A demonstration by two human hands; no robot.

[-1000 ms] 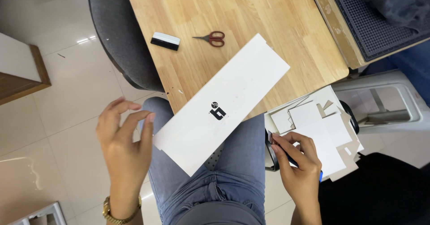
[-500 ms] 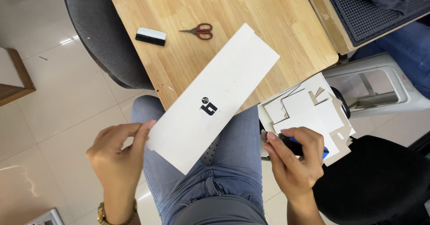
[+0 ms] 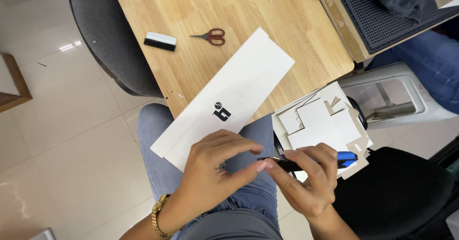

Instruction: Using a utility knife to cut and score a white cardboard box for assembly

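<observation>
My right hand [image 3: 306, 180] grips a utility knife [image 3: 315, 161] with a black body and a blue end, held over my lap. My left hand [image 3: 215, 166] has come up to it, thumb and fingertips pinching the knife's front tip. A long white board [image 3: 239, 89] with a small black mark lies slanted from the wooden table [image 3: 201, 72] down onto my jeans-clad thigh [image 3: 153, 125], its lower end just behind my left hand. A gold watch sits on my left wrist.
A pile of cut white card pieces [image 3: 320, 120] rests on a black stool to my right. Red-handled scissors [image 3: 210, 36] and a black-and-white scraper [image 3: 160, 41] lie on the table. A cutting mat [image 3: 382, 15] sits at the top right, a grey chair [image 3: 105, 44] at the left.
My left hand has left the board's lower edge and moved right to meet my right hand at the knife's tip. The view has shifted slightly.
</observation>
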